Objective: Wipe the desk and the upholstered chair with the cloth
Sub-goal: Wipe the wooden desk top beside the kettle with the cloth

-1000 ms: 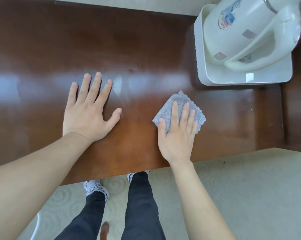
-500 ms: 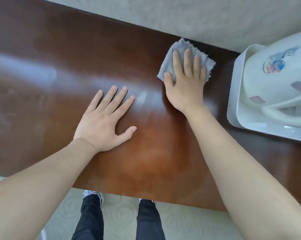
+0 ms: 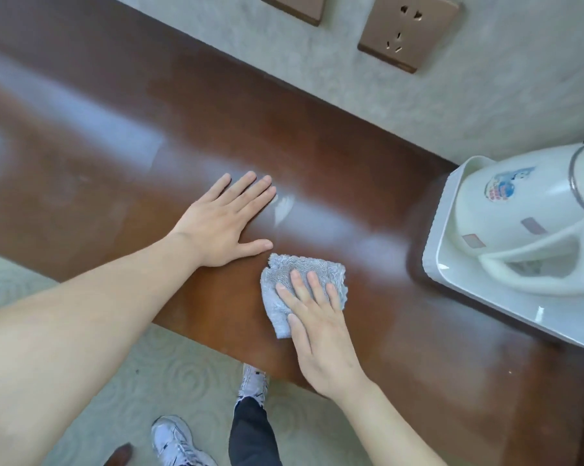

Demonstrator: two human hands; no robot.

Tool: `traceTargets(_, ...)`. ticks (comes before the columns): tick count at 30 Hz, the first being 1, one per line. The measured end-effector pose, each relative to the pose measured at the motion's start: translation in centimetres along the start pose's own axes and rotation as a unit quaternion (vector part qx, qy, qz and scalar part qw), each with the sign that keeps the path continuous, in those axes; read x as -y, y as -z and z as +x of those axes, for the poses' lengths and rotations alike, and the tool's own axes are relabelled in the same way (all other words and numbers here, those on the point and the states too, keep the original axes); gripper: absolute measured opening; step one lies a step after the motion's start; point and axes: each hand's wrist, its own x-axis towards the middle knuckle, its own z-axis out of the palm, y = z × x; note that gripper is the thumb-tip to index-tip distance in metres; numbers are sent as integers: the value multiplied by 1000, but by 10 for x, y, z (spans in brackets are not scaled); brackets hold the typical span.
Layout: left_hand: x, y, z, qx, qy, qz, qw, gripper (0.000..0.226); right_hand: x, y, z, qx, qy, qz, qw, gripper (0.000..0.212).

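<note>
A glossy brown wooden desk runs along the wall. On it lies a small grey cloth, folded, close to the desk's front edge. My right hand presses flat on the cloth, fingers spread over its near half. Just left of the cloth, my left hand rests palm down on the bare wood with fingers apart and holds nothing. No upholstered chair is in view.
A white kettle stands on a white tray at the desk's right end. Two brown wall plates, one a socket, sit above the desk. Below the front edge are patterned carpet and my shoes.
My right hand has pulled the cloth back from the desk's far edge by the wall toward the front edge. The left hand stays flat on the wood. The view has tilted up toward the wall.
</note>
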Motion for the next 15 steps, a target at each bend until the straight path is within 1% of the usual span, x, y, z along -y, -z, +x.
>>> traceTargets(2, -3, 12, -1, 28, 0, -15, 999, 89, 10, 14, 6, -27, -79, 153, 985, 44)
traceTargets(4, -9, 23, -12, 29, 8, -65, 997, 80, 25, 33, 14, -62, -182, 263, 945, 41)
traceTargets(5, -14, 26, -23, 27, 18, -115, 993, 74, 31, 41, 19, -88, -226, 323, 915, 41)
traceTargets(6, -20, 29, -37, 24, 35, -178, 983, 68, 34, 47, 22, -114, -252, 388, 879, 39)
traceTargets(7, -25, 32, -54, 19, 57, -239, 969, 61, 35, 51, 27, -125, -275, 463, 833, 36)
traceTargets(8, -31, 34, -71, 13, 80, -294, 952, 56, 38, 53, 30, -120, -297, 536, 781, 33)
traceTargets(9, -36, 37, -88, 3, 104, -348, 932, 53, 45, 55, 31, -103, -317, 592, 734, 31)
traceTargets(10, -41, 41, -106, -6, 129, -410, 903, 55, 54, 58, 29, -76, -325, 631, 701, 33)
traceTargets(11, -47, 46, -126, -15, 151, -474, 867, 60, 67, 59, 26, -41, -320, 655, 684, 38)
traceTargets(12, -51, 52, -146, -31, 174, -528, 831, 68, 81, 58, 22, -4, -308, 668, 677, 42)
traceTargets(13, -56, 59, -168, -57, 200, -571, 794, 72, 96, 56, 18, 35, -289, 674, 679, 45)
traceTargets(14, -59, 65, -191, -88, 227, -607, 757, 68, 113, 54, 12, 69, -269, 678, 680, 46)
traceTargets(15, -61, 71, -216, -119, 252, -641, 716, 57, 131, 50, 5, 101, -248, 682, 680, 45)
